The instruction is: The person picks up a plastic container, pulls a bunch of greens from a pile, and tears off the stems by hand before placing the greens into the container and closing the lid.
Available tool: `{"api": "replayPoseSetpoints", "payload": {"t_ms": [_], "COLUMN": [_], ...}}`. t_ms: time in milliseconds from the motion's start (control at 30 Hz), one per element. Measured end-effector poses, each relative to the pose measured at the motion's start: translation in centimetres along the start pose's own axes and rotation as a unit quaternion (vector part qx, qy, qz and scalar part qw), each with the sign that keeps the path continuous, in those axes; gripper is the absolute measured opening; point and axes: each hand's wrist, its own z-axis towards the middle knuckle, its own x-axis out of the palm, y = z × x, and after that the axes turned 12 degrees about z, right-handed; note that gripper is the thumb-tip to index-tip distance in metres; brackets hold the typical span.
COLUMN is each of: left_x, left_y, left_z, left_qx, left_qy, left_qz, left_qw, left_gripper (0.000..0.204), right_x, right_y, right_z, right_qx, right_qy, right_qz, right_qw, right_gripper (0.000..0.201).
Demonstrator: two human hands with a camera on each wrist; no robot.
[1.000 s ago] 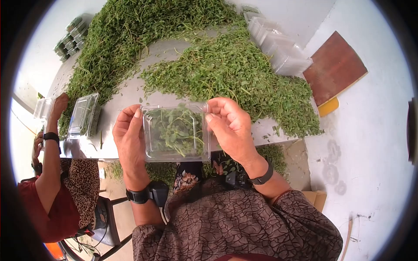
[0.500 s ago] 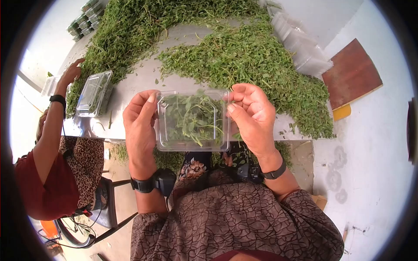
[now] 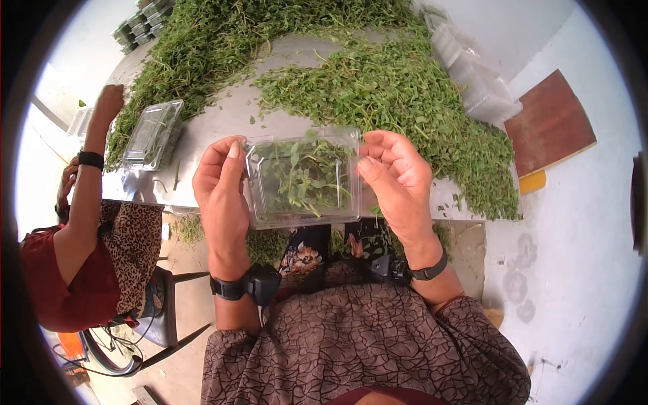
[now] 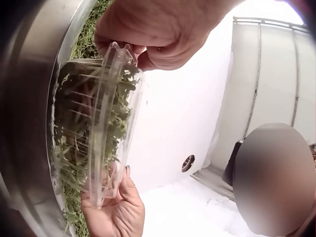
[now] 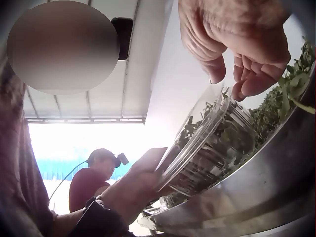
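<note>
both hands [image 3: 219,185] [image 3: 398,179] in grip on herb clamshell [image 3: 304,177], fingertips hidden behind

Left hand [image 3: 219,185] raised before the chest, palm turned inward, fingers curled and pinching at the tips, wrist strapped with a dark band. Right hand [image 3: 398,179] held opposite at the same height, fingers bent inward and gripping, forearm angled back toward the body.
</note>
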Motion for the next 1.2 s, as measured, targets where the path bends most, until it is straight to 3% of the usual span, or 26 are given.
{"api": "replayPoseSetpoints", "payload": {"t_ms": [133, 400, 600, 767, 833, 867, 967, 1067, 1133, 1200], "left_x": [-0.4, -1.1, -3.4, -3.4, -3.2, -2.9, -3.2, -3.5, -3.7, -3.6], "left_y": [0.2, -1.6, -2.1, -2.1, -2.2, -2.2, -1.2, 0.9, 1.4, 1.6], "left_z": [0.3, -2.6, -4.4, -3.9, -3.4, -3.0, -1.4, -0.3, -0.4, -0.8], "left_qx": [-0.047, -0.03, -0.026, 0.02, 0.058, 0.061, 0.077, 0.066, 0.064, 0.041], "left_qy": [-0.019, -0.017, 0.104, 0.076, 0.051, 0.026, 0.012, -0.001, -0.007, -0.04], "left_qz": [0.014, 0.188, 0.142, 0.118, 0.127, 0.125, 0.164, 0.136, 0.107, 0.16], "left_qw": [0.999, 0.982, 0.984, 0.99, 0.989, 0.99, 0.983, 0.988, 0.992, 0.985], "left_gripper": [0.019, 0.027, 0.032, 0.032, 0.035, 0.033, 0.033, 0.033, 0.033, 0.032], "right_x": [-0.3, -0.6, -0.6, -0.1, -0.2, 0.0, 1.0, 0.3, -1.0, -2.0], "right_y": [-1.0, 0.0, 0.7, 1.4, 2.0, 2.0, 1.6, 1.9, 2.0, 2.6], "right_z": [0.1, -0.1, -0.8, -1.1, -1.0, -1.1, -1.2, -0.6, 0.4, 1.4], "right_qx": [-0.013, 0.047, 0.054, -0.04, -0.091, -0.09, -0.196, -0.21, -0.186, -0.163], "right_qy": [0.0, 0.009, 0.042, 0.104, 0.189, 0.189, 0.222, 0.149, 0.074, 0.041], "right_qz": [-0.042, -0.113, -0.075, -0.1, -0.153, -0.154, -0.222, -0.301, -0.422, -0.477], "right_qw": [0.999, 0.992, 0.995, 0.989, 0.966, 0.966, 0.929, 0.918, 0.884, 0.862], "right_gripper": [0.025, 0.016, 0.014, 0.014, 0.021, 0.021, 0.029, 0.031, 0.035, 0.037]}}
